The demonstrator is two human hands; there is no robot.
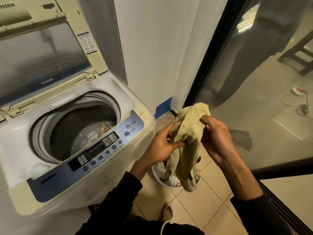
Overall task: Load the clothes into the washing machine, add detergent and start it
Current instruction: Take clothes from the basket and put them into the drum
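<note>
A top-loading washing machine [81,187] fills the left half of the view, its lid [42,53] raised against the wall. Inside the drum [81,133] lies one tan cloth [104,128]. To the right of the machine I hold up a pale yellow garment [188,138]. My left hand [160,145] pinches its lower left part, and my right hand [216,136] grips its top right. The garment hangs down over a white laundry basket [156,175] on the floor, where more clothes [172,179] lie.
The blue control panel [94,155] with its round buttons faces me at the machine's front. A white wall stands behind, and a glass sliding door [254,82] with a dark frame closes off the right. My bare foot [166,212] is on the beige floor tiles.
</note>
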